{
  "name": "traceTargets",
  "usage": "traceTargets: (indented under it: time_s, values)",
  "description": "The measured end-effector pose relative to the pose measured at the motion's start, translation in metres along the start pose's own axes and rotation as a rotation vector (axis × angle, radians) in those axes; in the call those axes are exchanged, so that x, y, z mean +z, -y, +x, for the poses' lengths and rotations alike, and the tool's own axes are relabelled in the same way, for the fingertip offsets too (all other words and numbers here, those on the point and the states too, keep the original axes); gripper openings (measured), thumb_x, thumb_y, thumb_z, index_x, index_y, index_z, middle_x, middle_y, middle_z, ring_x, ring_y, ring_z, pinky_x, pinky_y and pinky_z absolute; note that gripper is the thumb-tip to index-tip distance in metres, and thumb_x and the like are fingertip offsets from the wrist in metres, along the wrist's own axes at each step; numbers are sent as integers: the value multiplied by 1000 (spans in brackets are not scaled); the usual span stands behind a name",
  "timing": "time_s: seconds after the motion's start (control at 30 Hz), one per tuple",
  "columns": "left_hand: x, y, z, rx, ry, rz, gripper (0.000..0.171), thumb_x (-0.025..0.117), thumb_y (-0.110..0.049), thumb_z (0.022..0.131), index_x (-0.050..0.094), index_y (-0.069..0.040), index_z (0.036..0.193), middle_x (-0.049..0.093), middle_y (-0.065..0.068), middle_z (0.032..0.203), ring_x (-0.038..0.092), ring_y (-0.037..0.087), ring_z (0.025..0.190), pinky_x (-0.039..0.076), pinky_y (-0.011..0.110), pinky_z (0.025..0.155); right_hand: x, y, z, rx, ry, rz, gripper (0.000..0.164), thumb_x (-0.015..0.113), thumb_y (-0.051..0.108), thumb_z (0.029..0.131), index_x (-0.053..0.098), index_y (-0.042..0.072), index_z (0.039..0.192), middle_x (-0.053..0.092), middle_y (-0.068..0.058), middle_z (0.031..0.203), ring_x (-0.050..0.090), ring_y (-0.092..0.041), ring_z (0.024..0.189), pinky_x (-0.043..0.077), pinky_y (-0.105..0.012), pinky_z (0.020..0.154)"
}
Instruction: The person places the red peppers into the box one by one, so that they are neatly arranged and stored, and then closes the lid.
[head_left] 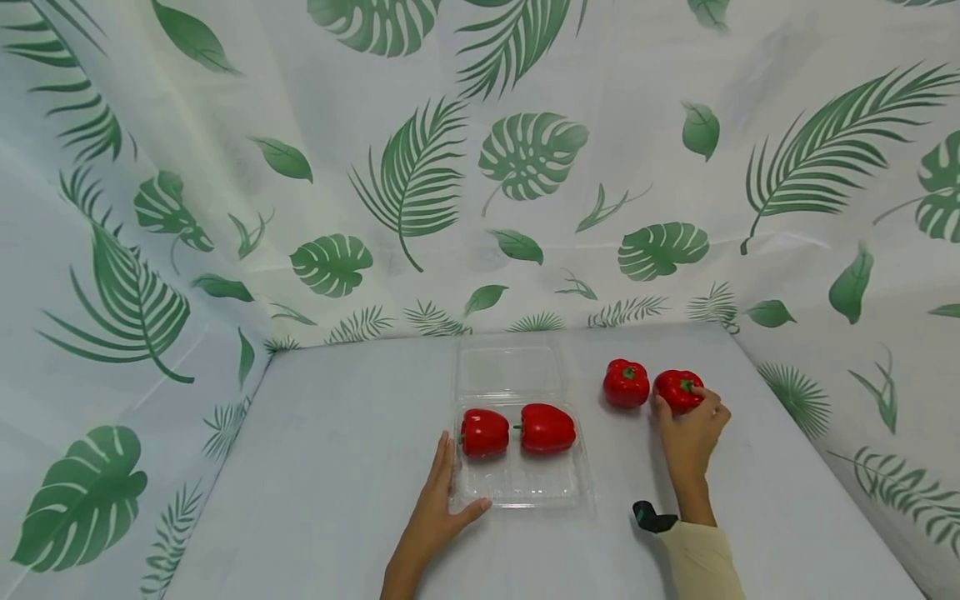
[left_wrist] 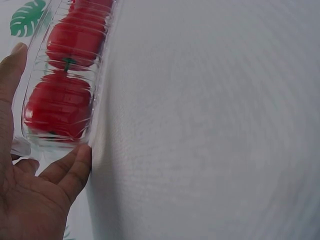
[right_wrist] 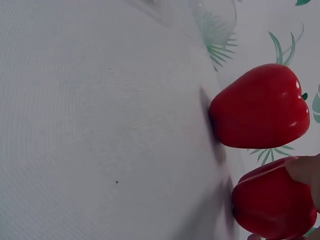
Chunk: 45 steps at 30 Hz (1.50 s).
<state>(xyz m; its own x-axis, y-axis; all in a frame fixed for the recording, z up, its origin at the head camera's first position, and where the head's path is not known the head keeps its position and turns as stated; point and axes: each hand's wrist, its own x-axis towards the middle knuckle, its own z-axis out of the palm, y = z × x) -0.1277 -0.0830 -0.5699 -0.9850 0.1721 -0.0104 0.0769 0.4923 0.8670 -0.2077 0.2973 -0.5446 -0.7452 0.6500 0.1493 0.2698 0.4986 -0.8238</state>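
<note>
A clear plastic clamshell container [head_left: 517,500] lies with its lid [head_left: 510,367] folded back. Two red bell peppers, the left one [head_left: 484,433] and the right one [head_left: 547,429], lie on their sides in its base. My left hand [head_left: 435,512] rests at the container's near left corner, its fingers straight along the side and its thumb at the front edge. To the right, my right hand [head_left: 690,433] grips a red bell pepper [head_left: 673,386] between thumb and fingers. Another bell pepper [right_wrist: 262,107] stands upright just left of it, untouched.
A pale cloth covers the table [head_left: 322,467]. Behind it and at both sides hang white sheets [head_left: 570,275] printed with green leaves. A dark strap piece [head_left: 652,517] sits by the right sleeve [head_left: 701,558].
</note>
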Motion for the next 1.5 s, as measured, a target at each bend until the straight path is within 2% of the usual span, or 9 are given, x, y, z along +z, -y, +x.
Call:
traceTargets:
  time_s: [0.17, 0.27, 0.37, 0.5, 0.67, 0.87, 1.17, 1.37, 1.5]
  values:
    - [0, 1, 0, 17, 4, -6, 106, 76, -49, 80, 9, -24, 159, 3, -7, 166, 17, 28, 151, 40, 49, 108, -1, -2, -3, -4, -52, 69, 72, 68, 24, 90, 24, 6, 144, 25, -21, 150, 23, -32, 146, 36, -60, 111]
    - [0, 1, 0, 24, 10, -10, 106, 76, -49, 80, 9, -24, 159, 3, -7, 166, 16, 28, 152, 40, 48, 108, -2, -6, -5, 10, -69, 123, 79, 69, 27, 90, 18, 11, 148, 22, -17, 152, 20, -28, 148, 34, -58, 114]
    - [-1, 1, 1, 24, 6, -2, 107, 76, -50, 80, 9, -23, 159, 3, -7, 166, 16, 28, 152, 40, 49, 108, -1, -10, -6, 18, -79, 135, 84, 70, 28, 89, 15, 11, 150, 21, -15, 153, 19, -27, 149, 34, -59, 114]
    - [-2, 1, 1, 16, -4, 11, 106, 76, -50, 80, 10, -23, 159, 4, -6, 166, 16, 29, 152, 39, 50, 109, -1, -12, -8, 9, -96, 125, 83, 71, 28, 88, 19, 8, 150, 24, -16, 151, 21, -26, 147, 38, -60, 111]
    - [-1, 1, 1, 11, -7, 17, 107, 76, -50, 79, 9, -24, 159, 3, -8, 166, 16, 28, 151, 38, 50, 110, -4, -10, -13, 19, -99, 150, 82, 72, 25, 87, 20, 10, 149, 25, -14, 152, 21, -23, 147, 37, -58, 113]
    - [-1, 2, 0, 25, -12, 15, 106, 76, -49, 80, 10, -22, 159, 3, -5, 166, 16, 30, 151, 37, 50, 110, -8, -8, -19, 23, -95, 244, 81, 71, 21, 88, 17, 18, 148, 24, -9, 155, 18, -19, 149, 35, -55, 115]
    - [-1, 1, -1, 20, -9, 16, 106, 76, -49, 80, 10, -21, 159, 4, -5, 166, 17, 30, 151, 38, 51, 109, -7, -7, -34, -13, -154, 342, 79, 72, 22, 87, 18, 28, 146, 23, -1, 152, 20, -12, 145, 37, -50, 115]
    - [-2, 2, 0, 20, 5, -1, 106, 76, -48, 80, 8, -24, 159, 3, -9, 166, 15, 26, 152, 38, 48, 110, -6, -2, -40, -38, -197, 420, 79, 71, 22, 89, 19, 30, 148, 23, 3, 153, 22, -11, 144, 37, -42, 117]
    - [-2, 1, -1, 21, 7, -8, 106, 75, -49, 80, 8, -24, 158, 3, -8, 166, 16, 27, 152, 39, 49, 110, -4, -4, -38, -50, -174, 495, 84, 72, 17, 88, 16, 29, 149, 22, 5, 155, 22, -12, 144, 36, -39, 118]
